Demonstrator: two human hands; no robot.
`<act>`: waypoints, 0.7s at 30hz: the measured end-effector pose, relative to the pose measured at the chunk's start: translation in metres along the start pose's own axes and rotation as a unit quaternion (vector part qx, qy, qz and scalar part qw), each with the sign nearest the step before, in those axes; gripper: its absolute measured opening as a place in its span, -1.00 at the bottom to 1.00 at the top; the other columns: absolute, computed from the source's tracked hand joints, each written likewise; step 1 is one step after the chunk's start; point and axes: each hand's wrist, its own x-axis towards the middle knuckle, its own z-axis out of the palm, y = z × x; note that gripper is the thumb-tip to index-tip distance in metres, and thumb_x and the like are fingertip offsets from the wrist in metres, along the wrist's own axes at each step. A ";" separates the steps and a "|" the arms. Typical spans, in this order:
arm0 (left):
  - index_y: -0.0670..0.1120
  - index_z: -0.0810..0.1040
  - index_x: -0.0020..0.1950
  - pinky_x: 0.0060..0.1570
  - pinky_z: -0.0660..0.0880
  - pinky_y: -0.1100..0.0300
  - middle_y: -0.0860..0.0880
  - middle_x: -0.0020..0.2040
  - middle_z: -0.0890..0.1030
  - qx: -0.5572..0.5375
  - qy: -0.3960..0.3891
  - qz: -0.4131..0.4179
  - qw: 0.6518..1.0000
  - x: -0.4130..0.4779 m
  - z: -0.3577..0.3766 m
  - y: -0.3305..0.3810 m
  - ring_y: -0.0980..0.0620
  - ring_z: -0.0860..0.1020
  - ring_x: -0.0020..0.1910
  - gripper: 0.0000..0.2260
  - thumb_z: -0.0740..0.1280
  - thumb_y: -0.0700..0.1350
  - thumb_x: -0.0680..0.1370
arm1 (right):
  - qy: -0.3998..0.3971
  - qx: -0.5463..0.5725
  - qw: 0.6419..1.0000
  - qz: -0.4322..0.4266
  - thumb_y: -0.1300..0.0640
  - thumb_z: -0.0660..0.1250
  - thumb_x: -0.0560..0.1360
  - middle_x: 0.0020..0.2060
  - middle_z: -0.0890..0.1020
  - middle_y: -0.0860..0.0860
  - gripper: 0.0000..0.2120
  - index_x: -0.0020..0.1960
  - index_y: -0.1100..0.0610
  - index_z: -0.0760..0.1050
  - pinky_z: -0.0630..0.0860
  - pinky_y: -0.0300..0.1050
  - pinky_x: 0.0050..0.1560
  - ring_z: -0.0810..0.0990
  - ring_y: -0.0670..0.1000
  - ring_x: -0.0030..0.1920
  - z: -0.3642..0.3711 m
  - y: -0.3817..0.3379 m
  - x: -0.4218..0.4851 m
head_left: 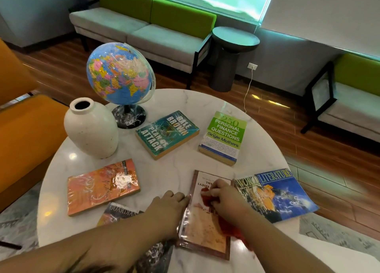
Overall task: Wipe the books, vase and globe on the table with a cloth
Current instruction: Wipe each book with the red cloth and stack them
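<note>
A red cloth point(206, 200) is being gripped in the curled fingers of the right hand point(226, 198) and pressed onto a brown-edged book point(205, 233) at the near side of the round white table point(185, 102). The book's left edge is being touched by the fairly straight fingers of the left hand point(168, 205). The book is being crowded by a blue magazine point(283, 196) on its right and a dark book point(121, 211) on its left, while an orange book point(102, 186), a teal book point(166, 134), a green book point(224, 137), a white vase point(91, 129) and a globe point(119, 73) are being kept farther back. Its shiny, sandy cover is being partly hidden by the hand and cloth.
</note>
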 end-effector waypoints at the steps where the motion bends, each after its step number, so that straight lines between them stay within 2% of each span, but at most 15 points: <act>1: 0.00 -0.04 0.57 0.24 0.37 -0.01 0.01 0.44 0.24 0.000 0.000 0.001 1.000 0.000 0.000 0.000 -0.05 0.28 0.33 -0.06 0.42 0.24 0.38 | 0.005 0.008 1.000 0.018 0.20 0.29 0.54 0.07 0.40 -0.19 -0.72 0.18 -0.06 0.58 0.36 -0.34 0.13 0.47 -0.10 0.09 -0.003 0.003 0.003; 3: 0.00 -0.05 0.58 0.24 0.37 0.00 0.01 0.45 0.23 -0.002 0.001 -0.001 1.000 -0.001 0.000 0.001 -0.05 0.28 0.33 -0.04 0.44 0.22 0.37 | 0.035 -0.002 0.998 0.047 0.19 0.28 0.54 0.12 0.42 -0.12 -0.70 0.22 -0.05 0.56 0.40 -0.26 0.19 0.49 -0.05 0.12 -0.004 0.001 0.008; 5: 0.02 -0.05 0.57 0.25 0.37 -0.01 0.02 0.45 0.23 -0.009 -0.004 -0.006 1.000 -0.001 0.001 0.001 -0.05 0.27 0.33 -0.04 0.45 0.20 0.37 | 0.051 -0.042 0.998 0.010 0.14 0.26 0.56 0.21 0.38 -0.11 -0.64 0.33 -0.08 0.47 0.39 -0.20 0.26 0.46 -0.03 0.17 0.003 -0.010 0.004; 7: 0.04 -0.05 0.57 0.26 0.36 -0.03 0.02 0.45 0.22 -0.016 -0.008 -0.004 1.000 -0.001 0.000 -0.001 -0.06 0.26 0.33 -0.07 0.43 0.20 0.38 | 0.017 -0.027 0.998 -0.057 0.07 0.25 0.57 0.21 0.38 -0.14 -0.65 0.34 -0.09 0.45 0.38 -0.23 0.26 0.42 -0.09 0.16 0.013 -0.021 -0.007; 9: 0.04 -0.06 0.57 0.27 0.34 -0.04 0.02 0.47 0.19 -0.017 -0.011 0.001 1.000 -0.003 -0.001 -0.002 -0.06 0.24 0.35 -0.07 0.42 0.21 0.39 | -0.035 -0.008 0.996 -0.081 0.01 0.25 0.56 0.16 0.41 -0.17 -0.72 0.27 -0.11 0.50 0.39 -0.25 0.23 0.40 -0.18 0.09 0.013 -0.019 -0.020; 11: 0.04 -0.09 0.57 0.28 0.32 -0.05 0.03 0.50 0.16 -0.014 -0.018 0.005 1.000 -0.006 -0.002 -0.002 -0.06 0.21 0.38 -0.06 0.42 0.22 0.39 | -0.042 -0.056 0.994 -0.089 0.00 0.25 0.56 0.20 0.38 -0.21 -0.70 0.26 -0.21 0.48 0.34 -0.17 0.30 0.34 -0.15 0.16 0.006 -0.001 -0.022; 13: 0.04 -0.09 0.58 0.28 0.32 -0.06 0.04 0.51 0.13 -0.015 -0.020 0.007 1.000 -0.006 -0.002 -0.004 -0.06 0.19 0.39 -0.05 0.42 0.21 0.39 | 0.010 -0.075 0.996 -0.036 0.03 0.22 0.57 0.22 0.34 -0.20 -0.65 0.30 -0.27 0.42 0.28 -0.09 0.36 0.29 -0.09 0.24 0.001 0.017 -0.017; 15: 0.05 -0.09 0.58 0.28 0.30 -0.07 0.05 0.53 0.11 -0.027 -0.018 0.005 0.999 -0.006 0.000 -0.007 -0.05 0.17 0.41 -0.07 0.41 0.21 0.40 | 0.076 -0.071 0.994 0.017 0.07 0.20 0.58 0.23 0.35 -0.16 -0.64 0.33 -0.23 0.41 0.30 -0.06 0.39 0.31 -0.05 0.27 0.004 0.017 -0.010; 16: 0.07 -0.09 0.58 0.29 0.30 -0.08 0.06 0.53 0.10 -0.031 -0.017 0.004 0.999 -0.006 0.001 -0.008 -0.05 0.16 0.42 -0.08 0.41 0.22 0.41 | 0.085 -0.063 0.994 0.024 0.07 0.20 0.58 0.23 0.36 -0.15 -0.64 0.34 -0.19 0.41 0.31 -0.07 0.39 0.33 -0.05 0.26 0.008 0.009 -0.010; 19: 0.10 -0.09 0.57 0.29 0.28 -0.08 0.08 0.54 0.09 -0.037 -0.006 -0.004 0.999 -0.006 0.008 -0.011 -0.04 0.15 0.42 -0.09 0.40 0.21 0.41 | 0.041 0.004 0.998 -0.054 0.03 0.24 0.56 0.13 0.42 -0.14 -0.71 0.26 -0.16 0.47 0.39 -0.11 0.30 0.41 -0.07 0.14 0.031 -0.018 -0.027; 21: 0.11 -0.11 0.57 0.30 0.26 -0.07 0.09 0.54 0.08 -0.040 0.004 -0.013 0.999 -0.006 0.011 -0.010 -0.04 0.14 0.43 -0.09 0.41 0.19 0.41 | -0.004 -0.032 0.990 -0.135 -0.02 0.23 0.57 0.11 0.42 -0.12 -0.70 0.29 -0.17 0.46 0.37 -0.17 0.25 0.39 -0.06 0.13 0.034 -0.023 -0.038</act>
